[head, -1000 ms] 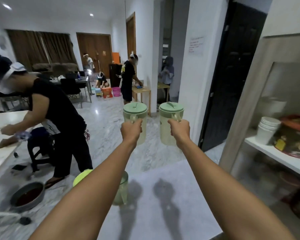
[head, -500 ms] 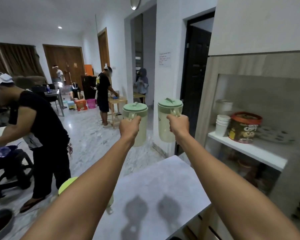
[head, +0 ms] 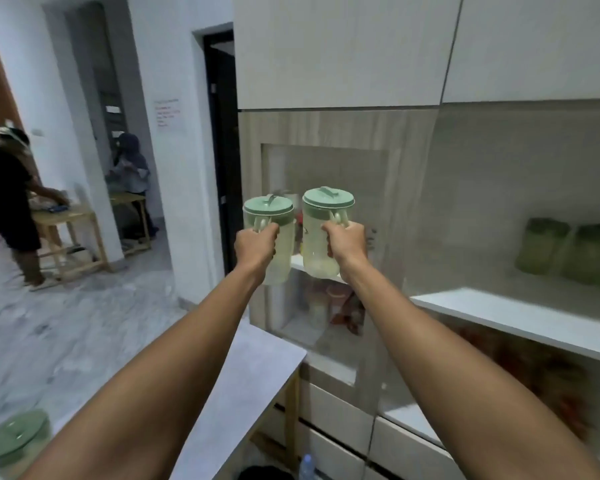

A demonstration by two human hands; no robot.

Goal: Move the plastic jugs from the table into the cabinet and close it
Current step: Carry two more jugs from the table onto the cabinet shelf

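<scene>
I hold two clear plastic jugs with green lids at arm's length. My left hand (head: 255, 245) grips the handle of the left jug (head: 280, 237). My right hand (head: 345, 244) grips the handle of the right jug (head: 321, 233), which sits slightly higher. Both jugs hang in the air in front of the cabinet (head: 423, 202), whose glass-panelled door stands open. A white shelf (head: 520, 317) runs inside it at about jug height. A third jug (head: 14, 445) with a green lid stands on the table at the lower left corner.
The grey table (head: 243, 386) lies below my arms, its corner close to the cabinet. Two green containers (head: 568, 251) rest on the shelf at right. Drawers sit under the cabinet. Two persons work at small wooden tables at the far left.
The view has swung right from the room to face the cabinet. Both jugs stay in my hands and are now closer to the cabinet opening.
</scene>
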